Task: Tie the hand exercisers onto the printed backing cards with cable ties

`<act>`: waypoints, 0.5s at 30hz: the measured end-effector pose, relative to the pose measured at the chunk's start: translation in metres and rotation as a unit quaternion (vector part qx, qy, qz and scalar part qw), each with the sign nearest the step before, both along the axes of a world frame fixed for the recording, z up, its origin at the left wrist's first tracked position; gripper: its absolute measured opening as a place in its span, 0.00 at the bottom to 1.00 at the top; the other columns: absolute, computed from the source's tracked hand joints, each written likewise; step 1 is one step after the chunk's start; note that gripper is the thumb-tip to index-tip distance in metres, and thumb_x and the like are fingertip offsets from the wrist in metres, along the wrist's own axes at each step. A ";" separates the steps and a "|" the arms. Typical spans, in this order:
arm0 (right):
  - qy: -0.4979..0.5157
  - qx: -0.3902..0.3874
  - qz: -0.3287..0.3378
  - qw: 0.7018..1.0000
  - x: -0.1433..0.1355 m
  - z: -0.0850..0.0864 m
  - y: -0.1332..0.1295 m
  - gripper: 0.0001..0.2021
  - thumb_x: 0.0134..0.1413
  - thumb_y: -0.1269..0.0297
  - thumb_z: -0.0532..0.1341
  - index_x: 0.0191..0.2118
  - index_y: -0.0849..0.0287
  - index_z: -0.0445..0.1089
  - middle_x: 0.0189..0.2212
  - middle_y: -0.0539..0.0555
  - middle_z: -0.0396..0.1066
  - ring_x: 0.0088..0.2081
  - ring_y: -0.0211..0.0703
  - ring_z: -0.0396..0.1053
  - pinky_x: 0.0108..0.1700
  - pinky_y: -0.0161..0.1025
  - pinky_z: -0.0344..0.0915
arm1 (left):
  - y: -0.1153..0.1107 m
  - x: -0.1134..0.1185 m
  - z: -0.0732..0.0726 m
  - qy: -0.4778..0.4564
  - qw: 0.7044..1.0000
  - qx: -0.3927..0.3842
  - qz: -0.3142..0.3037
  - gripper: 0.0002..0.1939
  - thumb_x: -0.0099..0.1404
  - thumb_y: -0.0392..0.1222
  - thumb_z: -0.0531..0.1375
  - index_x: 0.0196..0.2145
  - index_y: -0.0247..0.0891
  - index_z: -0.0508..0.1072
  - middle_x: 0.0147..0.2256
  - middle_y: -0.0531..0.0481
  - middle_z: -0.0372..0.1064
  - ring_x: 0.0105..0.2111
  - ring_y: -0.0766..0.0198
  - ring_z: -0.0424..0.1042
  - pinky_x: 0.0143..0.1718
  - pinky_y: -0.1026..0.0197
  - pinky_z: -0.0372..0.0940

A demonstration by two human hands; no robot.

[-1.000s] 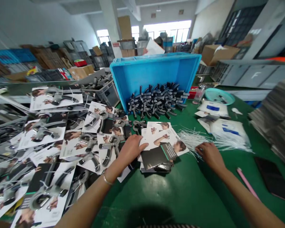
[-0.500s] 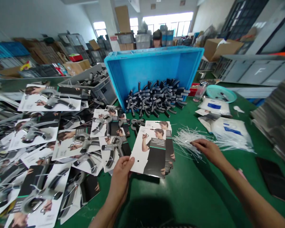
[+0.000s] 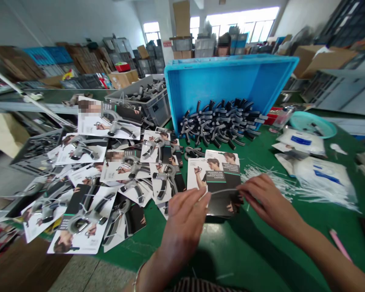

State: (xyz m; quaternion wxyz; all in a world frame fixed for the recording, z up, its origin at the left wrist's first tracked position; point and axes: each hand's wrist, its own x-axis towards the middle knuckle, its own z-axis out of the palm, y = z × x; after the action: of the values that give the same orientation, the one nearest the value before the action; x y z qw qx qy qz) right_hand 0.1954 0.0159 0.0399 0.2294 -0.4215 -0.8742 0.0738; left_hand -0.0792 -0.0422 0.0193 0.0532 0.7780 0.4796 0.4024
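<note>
As it arches between the two hands, the thin white cable tie [image 3: 225, 190] looks very light and springy, stiff enough to hold a bow yet easy to bend. Being narrow and probably smooth, it should twist or slip if taken loosely, so a fingertip pinch close to an end seems the surest hold. It lies over the dark lower part of the front printed card [image 3: 217, 185], which tops a small stack on the green counter [image 3: 231, 253]. That card looks light, flat and fairly stiff, with a glossy face that may slide; its edges would be the place to take hold, as they could crease under a hard squeeze.

At three o'clock from the card, the right hand [image 3: 269, 200] has a narrow grip, thumb and fingertips closed on the tie's right end. At seven o'clock, the left hand [image 3: 184, 219] has its fingers together and curled, the tips meeting the tie's other end over the card; whether its grip pinches the tie or only steadies it, I cannot tell, as the thumb is hidden.

Loose ties [image 3: 284, 186] fan out at three o'clock, just beyond the right fingertips. Hand exercisers [image 3: 222, 123] are heaped at twelve o'clock before the blue crate [image 3: 219, 81], and carded exercisers [image 3: 88, 215] spread towards nine.
</note>
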 end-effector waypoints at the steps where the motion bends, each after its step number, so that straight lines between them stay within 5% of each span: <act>1: -0.005 -0.009 0.041 0.999 -0.010 0.009 -0.006 0.08 0.65 0.66 0.56 0.45 0.56 0.72 0.37 0.57 0.72 0.39 0.49 0.64 0.43 0.46 0.61 | 0.002 0.003 0.004 0.029 0.999 -0.006 -0.037 0.20 0.67 0.36 0.59 0.56 0.47 0.69 0.52 0.44 0.73 0.53 0.51 0.69 0.56 0.46 0.58; 6: 0.125 -0.088 0.069 0.986 -0.039 0.025 -0.020 0.05 0.63 0.66 0.60 0.42 0.53 0.72 0.36 0.54 0.72 0.41 0.47 0.67 0.45 0.45 0.63 | 0.005 0.014 -0.001 -0.042 0.992 -0.085 -0.083 0.13 0.72 0.38 0.54 0.49 0.39 0.75 0.33 0.46 0.78 0.32 0.58 0.73 0.38 0.55 0.63; 10: 0.329 -0.300 0.033 0.895 -0.058 0.005 -0.026 0.06 0.63 0.60 0.60 0.38 0.55 0.72 0.33 0.51 0.71 0.35 0.41 0.70 0.36 0.38 0.67 | -0.005 0.019 -0.004 -0.131 0.976 -0.159 -0.074 0.11 0.72 0.39 0.54 0.42 0.40 0.77 0.24 0.51 0.74 0.28 0.61 0.72 0.36 0.58 0.62; 12: 0.363 -0.350 0.033 0.863 -0.066 -0.006 -0.029 0.07 0.62 0.58 0.62 0.37 0.55 0.72 0.33 0.51 0.71 0.34 0.41 0.70 0.35 0.36 0.67 | -0.008 0.019 -0.002 -0.128 0.971 -0.181 -0.088 0.11 0.72 0.40 0.54 0.37 0.41 0.77 0.23 0.51 0.73 0.28 0.61 0.71 0.36 0.58 0.63; 15: 0.370 -0.354 0.021 0.858 -0.070 -0.013 -0.031 0.08 0.62 0.58 0.62 0.36 0.56 0.73 0.32 0.51 0.71 0.34 0.40 0.70 0.36 0.36 0.67 | -0.001 0.011 -0.003 -0.152 0.968 -0.190 -0.061 0.10 0.72 0.42 0.54 0.42 0.41 0.76 0.36 0.47 0.76 0.39 0.59 0.73 0.44 0.57 0.64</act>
State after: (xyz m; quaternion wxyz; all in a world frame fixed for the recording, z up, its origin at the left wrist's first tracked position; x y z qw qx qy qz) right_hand 0.1254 -0.0156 0.0265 0.3695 -0.3971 -0.6484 0.5341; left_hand -0.0682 -0.0431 0.0163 0.2965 0.7108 0.4854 0.4139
